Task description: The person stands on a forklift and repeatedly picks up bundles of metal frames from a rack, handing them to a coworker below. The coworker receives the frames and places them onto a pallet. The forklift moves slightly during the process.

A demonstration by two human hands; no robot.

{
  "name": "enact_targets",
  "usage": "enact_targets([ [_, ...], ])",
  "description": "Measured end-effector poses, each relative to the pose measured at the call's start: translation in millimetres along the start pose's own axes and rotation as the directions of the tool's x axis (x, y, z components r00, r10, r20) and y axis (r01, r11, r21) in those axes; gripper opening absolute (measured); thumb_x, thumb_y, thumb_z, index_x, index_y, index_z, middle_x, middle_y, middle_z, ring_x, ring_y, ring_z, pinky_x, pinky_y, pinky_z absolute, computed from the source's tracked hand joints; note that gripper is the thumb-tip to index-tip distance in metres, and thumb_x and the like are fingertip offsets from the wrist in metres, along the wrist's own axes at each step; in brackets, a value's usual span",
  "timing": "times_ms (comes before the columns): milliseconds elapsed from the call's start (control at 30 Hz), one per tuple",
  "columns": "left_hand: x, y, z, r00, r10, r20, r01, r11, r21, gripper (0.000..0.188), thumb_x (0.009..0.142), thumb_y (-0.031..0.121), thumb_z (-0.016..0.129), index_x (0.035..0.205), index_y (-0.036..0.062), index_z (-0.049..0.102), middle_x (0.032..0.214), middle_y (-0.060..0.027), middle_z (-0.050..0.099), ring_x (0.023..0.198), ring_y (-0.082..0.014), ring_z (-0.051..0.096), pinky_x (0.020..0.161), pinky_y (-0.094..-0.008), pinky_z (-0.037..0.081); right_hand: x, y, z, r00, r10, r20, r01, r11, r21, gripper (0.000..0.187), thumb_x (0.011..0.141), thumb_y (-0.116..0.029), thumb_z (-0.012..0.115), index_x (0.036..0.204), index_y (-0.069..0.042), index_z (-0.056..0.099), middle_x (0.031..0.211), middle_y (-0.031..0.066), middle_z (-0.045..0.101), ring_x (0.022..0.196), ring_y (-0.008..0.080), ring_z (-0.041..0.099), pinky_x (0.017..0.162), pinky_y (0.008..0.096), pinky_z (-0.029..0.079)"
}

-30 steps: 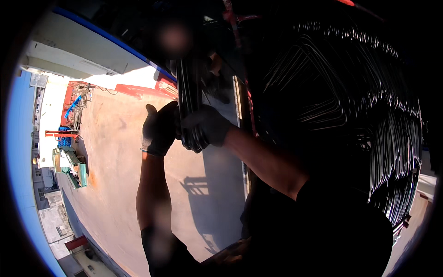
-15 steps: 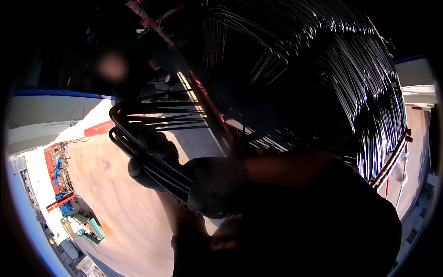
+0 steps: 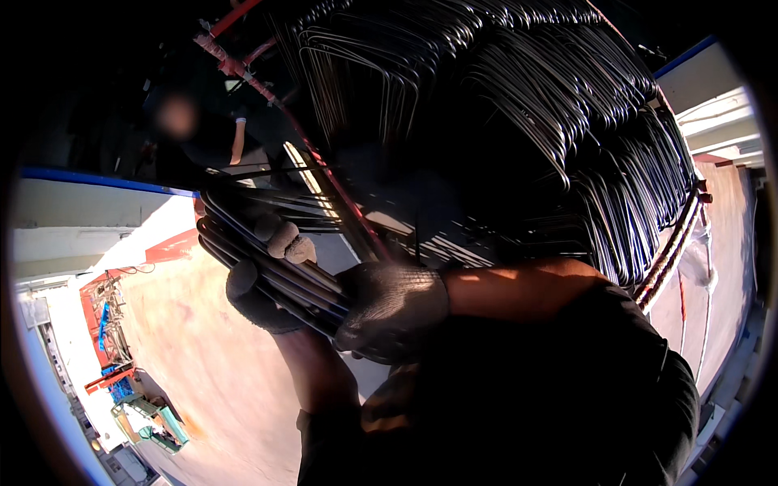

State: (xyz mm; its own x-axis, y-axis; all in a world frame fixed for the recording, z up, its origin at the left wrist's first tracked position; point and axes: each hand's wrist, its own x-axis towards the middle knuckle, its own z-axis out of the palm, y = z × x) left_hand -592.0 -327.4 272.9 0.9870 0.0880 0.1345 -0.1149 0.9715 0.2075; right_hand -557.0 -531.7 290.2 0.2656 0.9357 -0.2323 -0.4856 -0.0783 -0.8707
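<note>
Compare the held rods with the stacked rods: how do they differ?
The held rods make a small bundle; the stacked rods form a far larger mass. The left hand and right hand grip the held rods; neither grips the stacked rods. Both are dark and bent.

bundle of bent rods [image 3: 306, 281] | dark, smooth, kinda shiny where the light hits | several rods stacked side by side, pretty snug | sits left of centre in the frame, slanting from upper left down toward the middle | upper-left end curves round, thin legs poking off rightward
</note>
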Motion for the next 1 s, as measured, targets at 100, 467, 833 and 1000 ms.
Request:
enact_targets([
  [100, -4, -23, 8, 0.998, -0.027, -0.054, 0.025, 0.999, -0.037, 0.059, 0.085, 0.005, 0.068, 0.141, 0.0035, 0.053, 0.115, -0.0102, 0.059, 0.093, -0.0184, 0.054, 0.087, -0.0356, 0.048, -46, -26, 3, 0.986, 0.132, -0.099, -0.158, 0.93, -0.331, 0.072, 0.082, -0.046, 0.087, 0.127, 0.006, 0.065, 0.109, 0.0193, 0.075, 0.099, 0.0273, 0.073, 0.089, 0.0368, 0.06],
  [467, 28, -119, -10, 0.977, -0.038, -0.209, 0.105, 0.942, 0.318, 0.053, 0.087, 0.015, 0.062, 0.134, -0.0104, 0.056, 0.127, -0.021, 0.067, 0.115, -0.0297, 0.065, 0.098, -0.0423, 0.053, -164, -14, -43, 0.848, 0.009, -0.531, -0.297, 0.837, -0.459, 0.083, 0.081, -0.038, 0.085, 0.151, -0.009, 0.05, 0.12, 0.0232, 0.073, 0.106, 0.0387, 0.074, 0.092, 0.0474, 0.061],
  [833, 125, -254, -60, 0.848, -0.272, -0.455, 0.408, 0.883, 0.232, 0.036, 0.08, 0.018, 0.057, 0.108, -0.0013, 0.067, 0.098, -0.0183, 0.068, 0.094, -0.0344, 0.066, 0.091, -0.0458, 0.057, -207, 41, -154, 0.588, -0.289, -0.755, -0.207, 0.849, -0.487, 0.065, 0.072, -0.022, 0.085, 0.129, 0.001, 0.064, 0.102, 0.0217, 0.075, 0.094, 0.0386, 0.075, 0.086, 0.0432, 0.061],
  [1000, 192, -349, -89, 0.768, -0.192, -0.611, 0.471, 0.815, 0.336, 0.036, 0.088, 0.019, 0.052, 0.113, -0.0031, 0.065, 0.116, -0.0211, 0.069, 0.113, -0.0391, 0.066, 0.106, -0.053, 0.053, -233, 46, -217, 0.461, -0.305, -0.833, -0.326, 0.815, -0.479, 0.086, 0.069, -0.01, 0.085, 0.148, 0.003, 0.054, 0.124, 0.0228, 0.074, 0.115, 0.0328, 0.073, 0.103, 0.0394, 0.058],
])
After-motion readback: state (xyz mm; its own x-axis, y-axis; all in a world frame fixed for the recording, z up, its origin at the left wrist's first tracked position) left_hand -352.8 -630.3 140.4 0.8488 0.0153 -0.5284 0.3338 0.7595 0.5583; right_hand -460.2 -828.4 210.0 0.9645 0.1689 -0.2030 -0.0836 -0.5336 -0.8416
